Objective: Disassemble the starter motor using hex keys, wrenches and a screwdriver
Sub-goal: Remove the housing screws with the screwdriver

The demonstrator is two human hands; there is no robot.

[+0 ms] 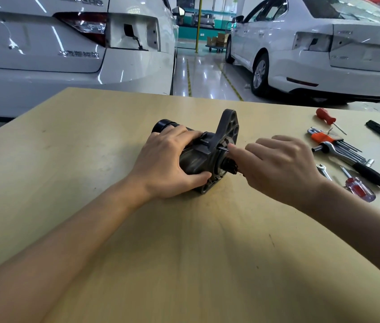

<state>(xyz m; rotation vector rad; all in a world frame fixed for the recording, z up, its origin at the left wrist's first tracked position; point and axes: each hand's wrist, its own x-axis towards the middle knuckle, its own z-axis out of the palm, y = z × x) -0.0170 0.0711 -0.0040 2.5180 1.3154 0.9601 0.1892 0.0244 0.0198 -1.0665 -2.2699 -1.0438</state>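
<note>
Left hand [170, 159] gripping motor [198, 157] to steady it on counter [184, 252]; right hand [277, 164] pinching hex key [222, 148], apparently working flange bolt.

Starter motor lying on its side at mid-table, tools laid out to its right.

The starter motor [198, 157] is seen as a dark grey metal body with a black cylindrical end pointed away to the left and a cast mounting flange with holes standing upright at its right end; a small pinion gear is seen at the flange face. A slim bolt [223, 148] is seen projecting from the flange. A hex key set [338, 145] in an orange holder, a ratchet wrench [352, 163], a small spanner [323, 171] and two red-handled screwdrivers [357, 188] are laid flat near the right edge.
</note>
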